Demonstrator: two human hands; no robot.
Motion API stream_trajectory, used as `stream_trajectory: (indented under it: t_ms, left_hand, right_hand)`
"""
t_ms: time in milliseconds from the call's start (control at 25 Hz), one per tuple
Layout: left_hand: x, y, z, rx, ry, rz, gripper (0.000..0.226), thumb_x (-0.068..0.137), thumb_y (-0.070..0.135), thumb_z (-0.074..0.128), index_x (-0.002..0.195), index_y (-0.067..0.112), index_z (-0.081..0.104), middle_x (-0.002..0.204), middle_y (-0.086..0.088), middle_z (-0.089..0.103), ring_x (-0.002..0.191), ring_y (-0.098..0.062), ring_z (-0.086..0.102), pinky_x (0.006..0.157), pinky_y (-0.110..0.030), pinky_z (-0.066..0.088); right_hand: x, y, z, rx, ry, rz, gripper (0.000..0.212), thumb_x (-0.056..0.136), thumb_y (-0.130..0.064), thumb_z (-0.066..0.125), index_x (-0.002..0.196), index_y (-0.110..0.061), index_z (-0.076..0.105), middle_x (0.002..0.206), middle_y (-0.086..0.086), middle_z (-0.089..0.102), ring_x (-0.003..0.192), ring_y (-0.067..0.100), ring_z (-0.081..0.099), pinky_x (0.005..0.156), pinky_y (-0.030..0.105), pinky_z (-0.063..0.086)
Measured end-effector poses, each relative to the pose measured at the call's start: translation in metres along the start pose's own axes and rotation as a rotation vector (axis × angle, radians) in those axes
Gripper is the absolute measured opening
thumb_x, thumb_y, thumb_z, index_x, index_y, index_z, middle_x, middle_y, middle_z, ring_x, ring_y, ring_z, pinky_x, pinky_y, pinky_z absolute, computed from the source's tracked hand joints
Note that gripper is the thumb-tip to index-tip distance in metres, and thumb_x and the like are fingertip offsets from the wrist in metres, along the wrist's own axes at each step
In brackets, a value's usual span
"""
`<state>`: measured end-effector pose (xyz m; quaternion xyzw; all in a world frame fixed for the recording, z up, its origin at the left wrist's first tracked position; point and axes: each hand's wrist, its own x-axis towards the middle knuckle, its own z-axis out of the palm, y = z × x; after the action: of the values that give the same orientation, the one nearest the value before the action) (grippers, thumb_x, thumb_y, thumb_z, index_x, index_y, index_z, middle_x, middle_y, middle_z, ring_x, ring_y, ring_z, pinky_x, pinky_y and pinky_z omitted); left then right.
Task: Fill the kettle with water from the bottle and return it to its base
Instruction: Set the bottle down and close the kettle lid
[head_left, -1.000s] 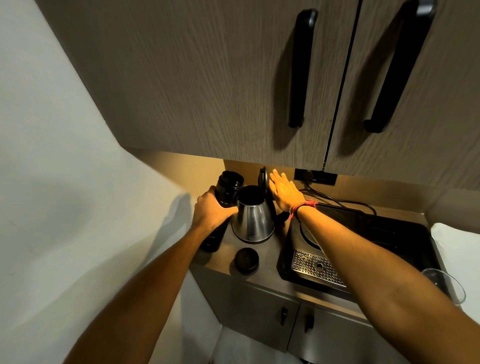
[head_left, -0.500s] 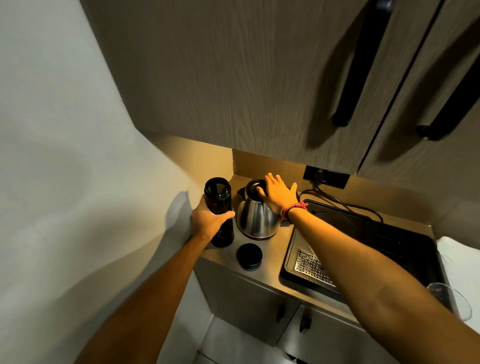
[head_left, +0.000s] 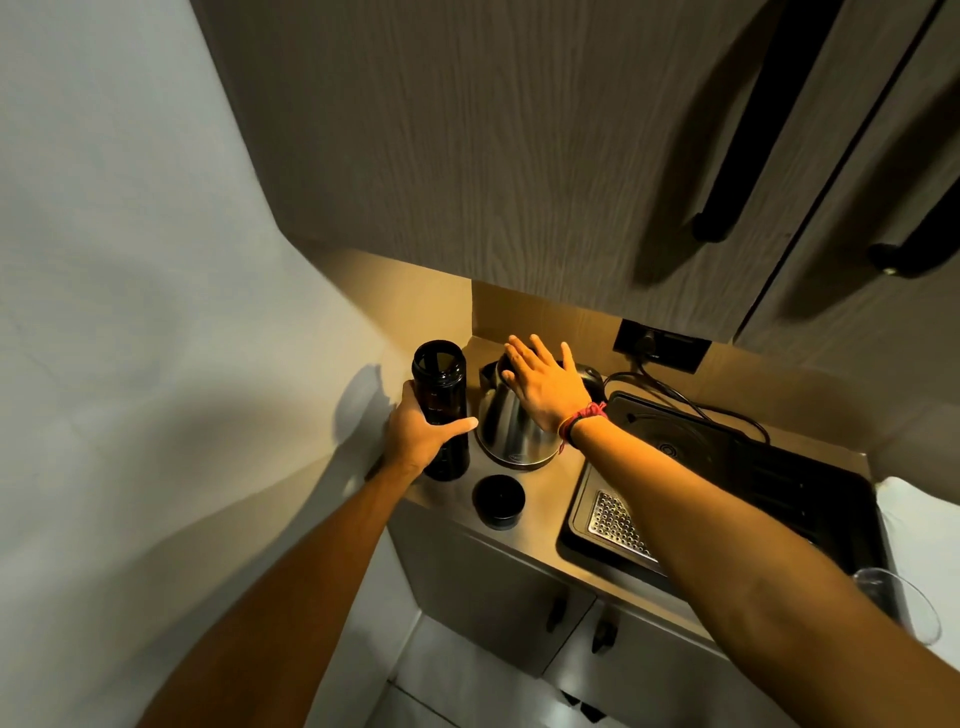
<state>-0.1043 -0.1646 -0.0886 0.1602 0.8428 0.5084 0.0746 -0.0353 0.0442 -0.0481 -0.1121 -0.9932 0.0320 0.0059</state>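
Note:
A steel kettle (head_left: 506, 434) stands on the counter's back left corner, its black handle (head_left: 589, 376) pointing right. My right hand (head_left: 543, 387) lies flat on its top with fingers spread, covering the lid. Left of the kettle a dark, uncapped bottle (head_left: 441, 410) stands upright on the counter, and my left hand (head_left: 423, 434) is wrapped around its lower half. The bottle's black cap (head_left: 497, 501) lies on the counter in front of the kettle. The kettle's base is hidden under it.
A black tray (head_left: 727, 493) with a perforated metal grate (head_left: 615, 522) fills the counter to the right. A wall socket (head_left: 662, 345) with cords sits behind. An empty glass (head_left: 898, 603) stands at far right. Upper cabinets (head_left: 519, 156) hang low overhead; a wall (head_left: 130, 260) closes the left.
The kettle's lid, upright a second ago, is down under my right palm. My left hand has set the tilted bottle upright on the counter.

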Motion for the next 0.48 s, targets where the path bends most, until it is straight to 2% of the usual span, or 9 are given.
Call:
stream_trajectory:
  t_ms: [120, 200, 280, 320, 400, 480]
  left_hand:
    - [-0.009, -0.004, 0.002, 0.018, -0.004, -0.029, 0.094, 0.058, 0.043, 0.094, 0.134, 0.014, 0.046, 0.123, -0.008, 0.065, 0.113, -0.029, 0.063, 0.094, -0.047, 0.055]
    - [-0.016, -0.010, 0.001, 0.088, 0.000, -0.028, 0.099, 0.057, 0.047, 0.093, 0.135, 0.012, 0.045, 0.126, -0.011, 0.060, 0.115, -0.030, 0.061, 0.093, -0.047, 0.056]
    - [-0.022, -0.017, 0.000, 0.237, 0.006, 0.011, 0.102, 0.056, 0.051, 0.093, 0.135, 0.011, 0.042, 0.129, -0.013, 0.055, 0.118, -0.032, 0.056, 0.093, -0.050, 0.054]
    - [-0.027, -0.021, -0.001, 0.321, 0.006, 0.022, 0.104, 0.056, 0.052, 0.092, 0.136, 0.011, 0.040, 0.130, -0.014, 0.053, 0.120, -0.033, 0.053, 0.092, -0.052, 0.053]
    - [-0.034, -0.030, -0.003, 0.461, -0.004, 0.022, 0.106, 0.058, 0.055, 0.090, 0.138, 0.009, 0.038, 0.132, -0.017, 0.051, 0.122, -0.035, 0.051, 0.092, -0.052, 0.052]
    - [-0.042, -0.040, -0.005, 0.581, -0.030, 0.041, 0.103, 0.063, 0.057, 0.086, 0.138, 0.006, 0.039, 0.132, -0.017, 0.052, 0.120, -0.034, 0.052, 0.093, -0.048, 0.052]
  right_hand:
    - [-0.001, -0.005, 0.000, -0.026, -0.025, 0.016, 0.060, 0.102, -0.047, 0.017, 0.156, -0.020, 0.010, 0.166, -0.001, 0.002, 0.154, 0.027, -0.001, 0.121, 0.060, 0.001]
    - [-0.013, -0.014, 0.003, -0.091, 0.108, -0.049, 0.057, 0.102, -0.040, 0.025, 0.152, -0.012, 0.026, 0.165, 0.007, 0.007, 0.153, 0.029, 0.006, 0.122, 0.060, 0.006]
    - [-0.035, -0.026, 0.021, -0.185, 0.278, -0.267, 0.047, 0.098, -0.035, 0.035, 0.134, -0.008, 0.048, 0.156, 0.018, 0.033, 0.145, 0.035, 0.032, 0.118, 0.057, 0.025]
    - [-0.048, -0.033, 0.036, -0.202, 0.302, -0.390, 0.044, 0.097, -0.038, 0.036, 0.126, -0.009, 0.053, 0.144, 0.017, 0.047, 0.133, 0.036, 0.046, 0.111, 0.053, 0.036]
    - [-0.073, -0.045, 0.062, -0.178, 0.163, -0.476, 0.050, 0.096, -0.053, 0.033, 0.120, -0.014, 0.053, 0.126, 0.010, 0.055, 0.109, 0.029, 0.058, 0.092, 0.043, 0.045]
    - [-0.087, -0.050, 0.081, -0.170, -0.074, -0.409, 0.065, 0.089, -0.066, 0.036, 0.133, -0.019, 0.045, 0.132, 0.009, 0.050, 0.111, 0.027, 0.056, 0.091, 0.041, 0.049]
